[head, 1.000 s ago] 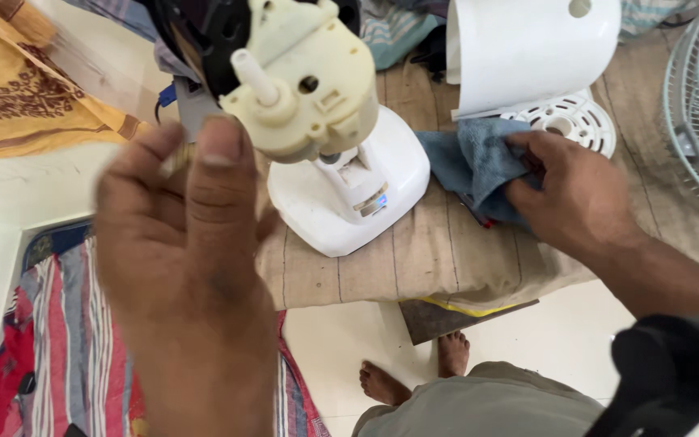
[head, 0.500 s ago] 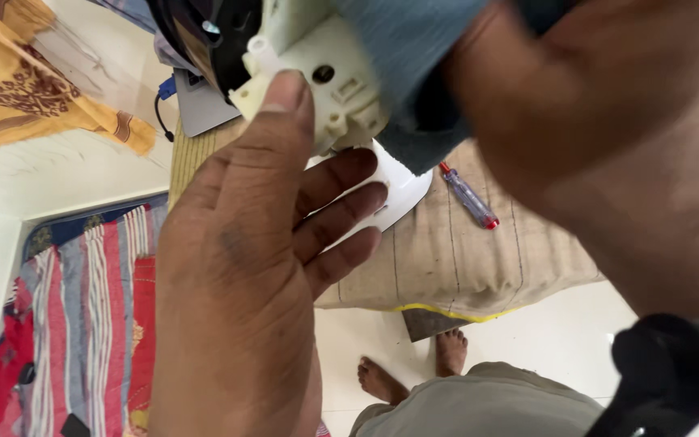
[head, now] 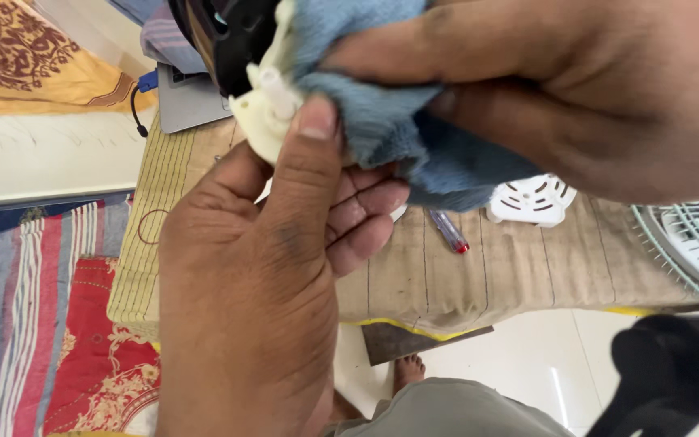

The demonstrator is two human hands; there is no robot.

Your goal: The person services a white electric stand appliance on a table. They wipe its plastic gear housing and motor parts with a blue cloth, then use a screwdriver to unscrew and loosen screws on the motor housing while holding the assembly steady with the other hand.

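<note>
Both hands up close: left hand (head: pixel 285 267) grip pinches cream plastic fan part (head: pixel 264 113); right hand (head: pixel 576 89), off surface (head: pixel 479 275) since last second, grip presses blue cloth (head: pixel 382 105) onto it. Wiping underway.

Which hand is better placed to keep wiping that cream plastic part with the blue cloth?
Probably the right hand: it already presses the blue cloth against the cream plastic part. The left hand is busy gripping the part from below, thumb on its edge.
</note>
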